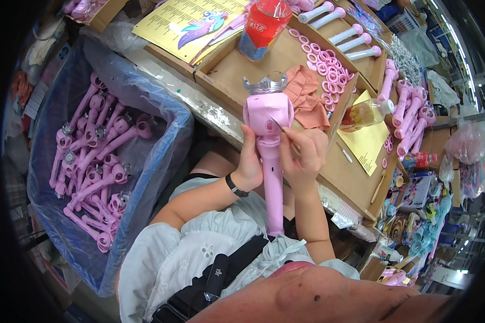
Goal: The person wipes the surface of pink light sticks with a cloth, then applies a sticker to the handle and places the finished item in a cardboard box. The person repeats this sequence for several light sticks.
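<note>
A pink toy wand (273, 177) with a bulky head and a silver crown (264, 84) stands nearly upright before my body. My left hand (247, 161) is closed around the neck of the wand, its thumb up along the head. In a pinch, my right hand (305, 153) has a thin dark pointed tool (277, 125), perhaps tweezers. Its tip is at a small emblem on the front of the wand's head. The right fingers are close against the wand's neck.
To my left, a blue bin (172, 116) lined with plastic holds many similar wands. On the bench are a cardboard tray (226, 75), pink rings (334, 75), an orange cloth (304, 97), a red-labelled bottle (263, 27), a tipped bottle (364, 114) and more wands (412, 110).
</note>
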